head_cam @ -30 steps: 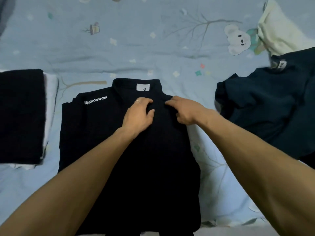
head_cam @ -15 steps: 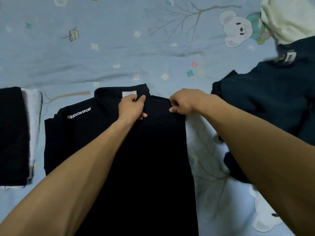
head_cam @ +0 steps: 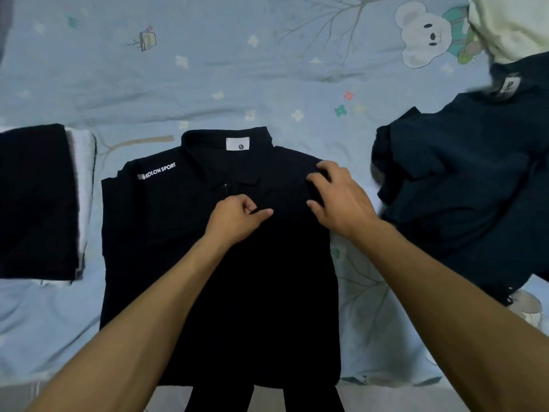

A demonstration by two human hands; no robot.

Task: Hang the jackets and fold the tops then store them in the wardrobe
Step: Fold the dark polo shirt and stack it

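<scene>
A black polo shirt [head_cam: 166, 233] with white "KOLON SPORT" lettering lies front up on the blue bed sheet [head_cam: 237, 78], its right side folded inward. My left hand [head_cam: 234, 218] sits just below the collar, fingers curled, thumb and forefinger pinching the fabric by the placket. At the shirt's right shoulder my right hand [head_cam: 341, 197] has bent fingers and thumb gripping the folded cloth. A crumpled dark navy top [head_cam: 463, 179] lies to the right of the polo.
Folded black and white tops [head_cam: 38, 200] are stacked at the left edge. A cream garment [head_cam: 511, 22] lies at the top right, above the navy top. The bed's near edge runs along the bottom.
Both hands have moved from the collar's top edge down toward me. The collar and its white label, covered by my left hand before, now show.
</scene>
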